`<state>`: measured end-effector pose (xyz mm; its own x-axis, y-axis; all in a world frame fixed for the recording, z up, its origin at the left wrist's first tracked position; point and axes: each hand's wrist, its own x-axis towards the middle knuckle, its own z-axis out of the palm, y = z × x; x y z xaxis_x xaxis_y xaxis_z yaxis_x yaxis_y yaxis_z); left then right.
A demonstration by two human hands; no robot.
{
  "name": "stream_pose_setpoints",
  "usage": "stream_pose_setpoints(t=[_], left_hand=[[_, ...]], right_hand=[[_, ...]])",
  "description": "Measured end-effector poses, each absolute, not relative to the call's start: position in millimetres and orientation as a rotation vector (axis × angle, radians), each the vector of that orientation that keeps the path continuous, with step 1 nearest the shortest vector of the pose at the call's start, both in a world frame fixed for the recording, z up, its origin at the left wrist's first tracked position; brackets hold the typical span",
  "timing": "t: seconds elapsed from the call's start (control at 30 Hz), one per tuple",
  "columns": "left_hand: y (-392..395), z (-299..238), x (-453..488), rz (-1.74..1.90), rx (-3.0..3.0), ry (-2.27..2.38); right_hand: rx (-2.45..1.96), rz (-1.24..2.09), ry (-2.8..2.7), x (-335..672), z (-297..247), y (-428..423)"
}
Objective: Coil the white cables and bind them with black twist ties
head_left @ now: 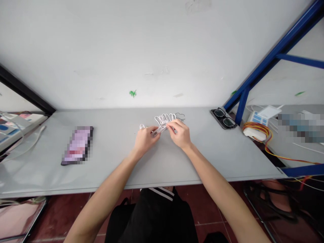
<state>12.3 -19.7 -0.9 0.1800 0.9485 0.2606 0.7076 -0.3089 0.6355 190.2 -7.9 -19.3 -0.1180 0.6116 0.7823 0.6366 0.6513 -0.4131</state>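
A bundle of white cable, folded into several loops, lies over the middle of the grey table. My left hand is closed on the left end of the bundle. Touching it from the other side, my right hand pinches the same cable. A thin black tie or wire sticks out at the bundle's far right end.
A phone lies flat at the left. A pair of black glasses rests on a dark case at the right by a blue metal frame. Beyond are a white power strip and coloured wires. A white wall stands directly behind.
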Motion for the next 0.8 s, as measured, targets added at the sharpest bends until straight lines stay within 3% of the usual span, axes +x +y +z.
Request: stream_pose_setpoints(t=[0.13, 0.23, 0.37, 0.57, 0.73, 0.8], left_hand=[[-18, -1, 11, 0.713, 2.275, 1.527], [-16, -3, 12, 0.765, 2.202, 1.566], [-16, -5, 13, 0.864, 2.073, 1.640], [-16, -2, 13, 0.949, 1.921, 1.626], [-15, -1, 12, 1.014, 1.801, 1.568], [-15, -2, 12, 1.043, 1.744, 1.512]], right_hand=[[-1.154, 0.183, -1.533, 201, -19, 4], [-1.341, 0.116, -1.405, 219, -22, 18], [-1.626, -0.018, -1.464, 242, -32, 33], [-1.993, 0.112, -1.615, 250, -44, 36], [-1.765, 0.020, -1.567, 238, -24, 22], [-1.553, 0.297, -1.648, 227, -14, 11]])
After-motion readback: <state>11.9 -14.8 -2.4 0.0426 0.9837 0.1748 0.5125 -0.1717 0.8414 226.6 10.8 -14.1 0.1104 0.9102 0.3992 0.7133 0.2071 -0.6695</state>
